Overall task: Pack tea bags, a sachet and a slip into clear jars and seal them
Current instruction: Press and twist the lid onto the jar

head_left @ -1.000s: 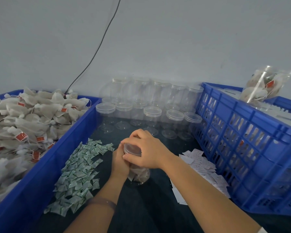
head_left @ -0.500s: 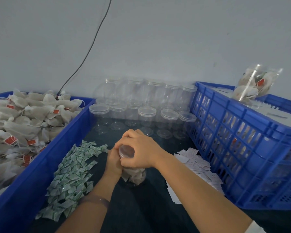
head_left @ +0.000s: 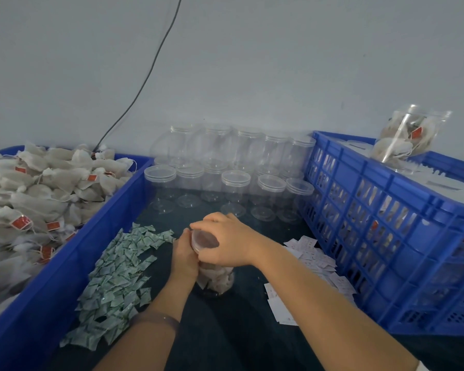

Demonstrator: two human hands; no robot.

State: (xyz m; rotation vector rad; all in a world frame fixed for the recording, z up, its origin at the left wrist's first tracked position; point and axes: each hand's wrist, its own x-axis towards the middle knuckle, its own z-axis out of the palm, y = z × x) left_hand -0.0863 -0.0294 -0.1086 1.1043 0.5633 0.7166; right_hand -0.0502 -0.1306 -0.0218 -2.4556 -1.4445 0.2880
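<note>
Both on jar [head_left: 228, 283]: your left grip [head_left: 184, 257] clasps its side; right grip [head_left: 225, 243] curls round lid [head_left: 202, 241].
Jar: stands on worktop [head_left: 239, 330], tea bags [head_left: 212, 275] inside.

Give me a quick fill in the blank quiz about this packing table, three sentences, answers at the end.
1. The right hand grips the ____ of the jar that the left hand holds.
2. The tea bags are heaped in the crate on the person's ____.
3. The sachets on the table are white and ____.
Answers: lid; left; green.
</note>
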